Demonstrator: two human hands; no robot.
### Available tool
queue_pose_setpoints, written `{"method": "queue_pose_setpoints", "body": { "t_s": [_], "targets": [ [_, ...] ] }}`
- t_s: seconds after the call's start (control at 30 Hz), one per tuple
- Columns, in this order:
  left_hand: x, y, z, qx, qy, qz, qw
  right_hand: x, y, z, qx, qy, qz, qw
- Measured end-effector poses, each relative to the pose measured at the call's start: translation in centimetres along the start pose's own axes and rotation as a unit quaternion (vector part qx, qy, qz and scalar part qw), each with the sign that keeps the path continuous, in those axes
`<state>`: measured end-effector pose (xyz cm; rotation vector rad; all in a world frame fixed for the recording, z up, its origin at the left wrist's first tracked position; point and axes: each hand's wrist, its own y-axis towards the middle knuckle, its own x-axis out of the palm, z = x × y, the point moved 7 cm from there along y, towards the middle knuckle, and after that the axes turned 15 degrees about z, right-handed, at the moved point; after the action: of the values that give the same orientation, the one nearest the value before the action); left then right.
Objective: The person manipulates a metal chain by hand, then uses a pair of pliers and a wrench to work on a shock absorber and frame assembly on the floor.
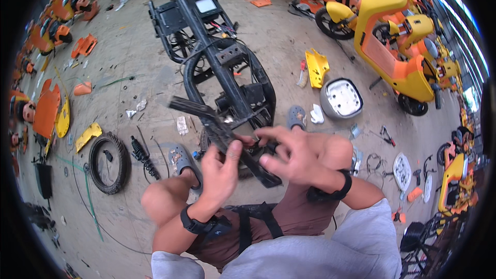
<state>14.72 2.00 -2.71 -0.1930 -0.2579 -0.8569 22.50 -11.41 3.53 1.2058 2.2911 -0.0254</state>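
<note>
While the left hand point(219, 170) pinches the bar point(217, 130) near the frame point(219, 64), I judge its overhanging ends could tip it loose, since I cannot tell whether the right hand point(297, 157) grips it.

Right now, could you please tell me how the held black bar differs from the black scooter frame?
The black bar is held in the left hand, while the black scooter frame rests on the floor. The bar is slender; the frame, far larger, joins several thick tubes. Both are black.
</note>
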Motion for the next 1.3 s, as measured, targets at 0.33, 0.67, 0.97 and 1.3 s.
{"method": "queue_pose_setpoints", "body": {
  "t_s": [0.33,0.67,0.97,1.3],
  "targets": [
    [-4.3,1.8,-1.0,-0.054,0.071,0.026,0.996,-20.1,-5.4,3.3,-0.042,-0.033,0.467,0.882],
    [0.1,0.1,-1.6,-0.183,0.041,-0.036,0.982,-20.2,-24.4,27.3,0.316,-0.339,0.286,0.839],
    [-1.8,0.9,-2.7,-0.107,0.084,0.049,0.99,-6.0,-44.6,40.5,0.345,-0.376,0.084,0.856],
    [-3.4,-1.1,-3.2,-0.131,0.113,0.054,0.983,1.4,-48.0,38.0,0.262,-0.328,0.143,0.896]
  ]
}}
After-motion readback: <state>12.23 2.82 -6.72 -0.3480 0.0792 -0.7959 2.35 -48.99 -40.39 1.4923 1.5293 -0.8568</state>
